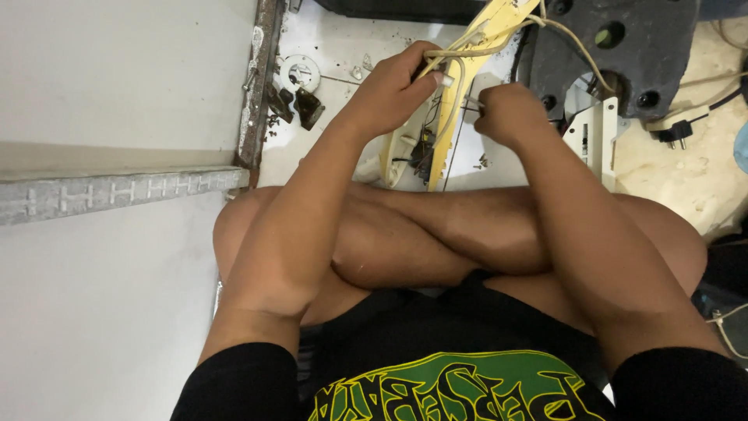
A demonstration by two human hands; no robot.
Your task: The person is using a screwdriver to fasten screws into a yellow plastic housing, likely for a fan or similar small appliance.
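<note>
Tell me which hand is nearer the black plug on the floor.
Right. The right hand lies left of the black plug, separated by the white bracket; the left hand sits farther left, gripping cream wires.

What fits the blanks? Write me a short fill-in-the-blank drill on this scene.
1. The left hand grips a bundle of pale ____.
2. The long plastic housing under both hands is ____ in colour.
3. The right hand is closed on a thin ____ tool.
4. The black plug lies on the person's ____ side.

Missing words: cables; yellow; metal; right
</note>
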